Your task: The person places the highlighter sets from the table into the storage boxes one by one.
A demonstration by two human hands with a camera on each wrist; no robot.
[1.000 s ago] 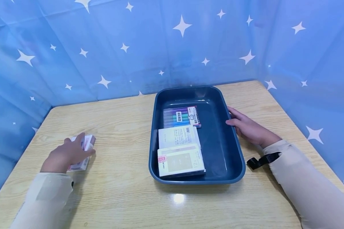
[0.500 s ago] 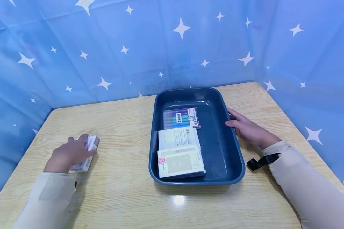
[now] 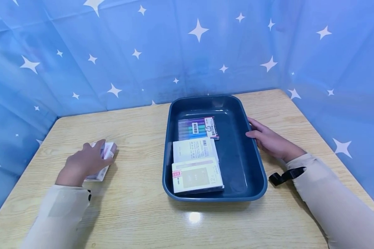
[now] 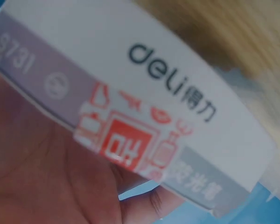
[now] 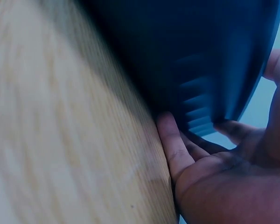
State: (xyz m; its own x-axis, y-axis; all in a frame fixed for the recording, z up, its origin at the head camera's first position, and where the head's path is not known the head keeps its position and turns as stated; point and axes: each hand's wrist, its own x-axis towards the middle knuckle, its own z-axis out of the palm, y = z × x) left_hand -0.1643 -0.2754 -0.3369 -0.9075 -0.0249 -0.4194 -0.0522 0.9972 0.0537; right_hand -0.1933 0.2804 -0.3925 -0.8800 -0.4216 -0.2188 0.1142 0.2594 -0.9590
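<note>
My left hand (image 3: 85,162) grips a white and purple box of highlighters (image 3: 109,149) from above, fingers and thumb on its opposite sides. In the left wrist view the end of that highlighter box (image 4: 177,88) shows large, with "deli" lettering and a red seal, against the palm. At the right wall of a dark blue tray (image 3: 252,162), my right hand (image 3: 272,141) has its thumb over the rim. From the right wrist view, the fingers (image 5: 177,149) reach along the tray's outer side, low by the tabletop.
Inside the tray, along its left side, lie a clear pack of coloured pens (image 3: 193,128), a white box (image 3: 191,148) and a cream box (image 3: 197,176) partly on it. The wooden table (image 3: 134,207) is backed by a blue star-patterned curtain (image 3: 156,52). A black strap (image 3: 285,175) hangs from my right cuff.
My left hand has moved to the right and slightly away from me with the highlighter box. My right hand and the tray have stayed in place.
</note>
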